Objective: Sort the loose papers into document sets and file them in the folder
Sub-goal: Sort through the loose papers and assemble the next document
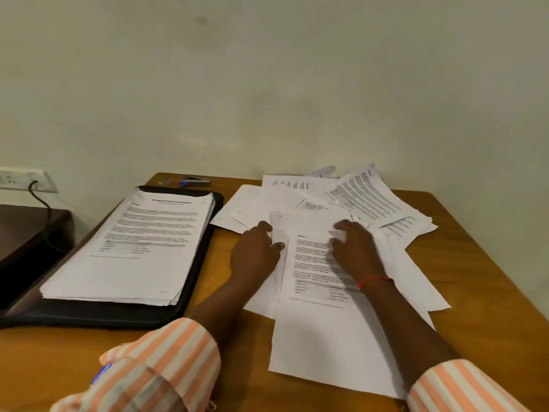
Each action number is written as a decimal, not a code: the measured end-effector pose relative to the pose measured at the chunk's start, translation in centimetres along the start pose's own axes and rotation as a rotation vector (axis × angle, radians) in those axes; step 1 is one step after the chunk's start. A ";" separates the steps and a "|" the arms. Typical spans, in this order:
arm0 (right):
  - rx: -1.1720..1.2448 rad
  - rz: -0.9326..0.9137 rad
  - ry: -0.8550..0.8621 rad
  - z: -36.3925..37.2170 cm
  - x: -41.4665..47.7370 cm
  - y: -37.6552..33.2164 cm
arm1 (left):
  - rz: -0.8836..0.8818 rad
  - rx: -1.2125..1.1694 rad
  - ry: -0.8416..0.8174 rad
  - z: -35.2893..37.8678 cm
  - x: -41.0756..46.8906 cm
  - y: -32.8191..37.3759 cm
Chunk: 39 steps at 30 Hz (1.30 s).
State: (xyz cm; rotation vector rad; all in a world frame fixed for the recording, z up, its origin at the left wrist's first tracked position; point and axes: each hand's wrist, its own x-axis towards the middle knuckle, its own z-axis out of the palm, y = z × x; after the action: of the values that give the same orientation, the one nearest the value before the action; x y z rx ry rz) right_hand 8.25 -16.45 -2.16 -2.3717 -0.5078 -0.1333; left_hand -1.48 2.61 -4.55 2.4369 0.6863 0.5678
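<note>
- Two striped sleeves (166, 361), orange and white, come in from the bottom edge, pushed up the forearms.
- A printed sheet (320, 328) lies nearest on the wooden table (475, 292): text and a small chart on its upper half, bare white below.
- The left hand (257, 251) rests at the sheet's left edge, fingers curled, thumb and fingertips pinching that edge where it lifts a little.
- The right hand (355, 248) lies palm-down on the sheet's upper part, fingers spread and bent, pressing rather than gripping; a red thread (375, 281) circles its wrist.
- Under and beyond the hands, loose papers (365, 200) fan out overlapping at odd angles over the table's right half, some printed densely, some nearly blank.
- To the left, a black folder (190, 289) lies open and flat, bearing a squared stack (130, 251) with a printed page uppermost.
- Behind the folder, near the wall, sits a stapler (194, 182), blue and dark.
- A socket (26, 179) with a black cable is on the wall at far left.
</note>
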 end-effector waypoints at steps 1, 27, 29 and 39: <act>-0.170 0.030 0.067 -0.3 -0.1 0.7 | -0.003 -0.023 0.006 0.0 0.3 -0.1; 0.241 0.173 0.008 -2.1 0.0 2.1 | -0.105 -0.301 0.018 0.1 0.8 -0.8; 0.329 0.217 -0.039 -2.1 0.1 1.9 | -0.119 -0.298 0.020 0.1 0.9 -0.9; 0.514 0.159 -0.287 -3.3 0.1 2.0 | -0.204 -0.438 0.052 -0.4 1.4 -1.0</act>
State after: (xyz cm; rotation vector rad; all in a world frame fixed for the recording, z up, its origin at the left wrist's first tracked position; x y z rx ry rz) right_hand 9.23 -19.94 -0.85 -1.9181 -0.4216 0.3741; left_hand -0.93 4.34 -4.51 1.9289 0.7338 0.6255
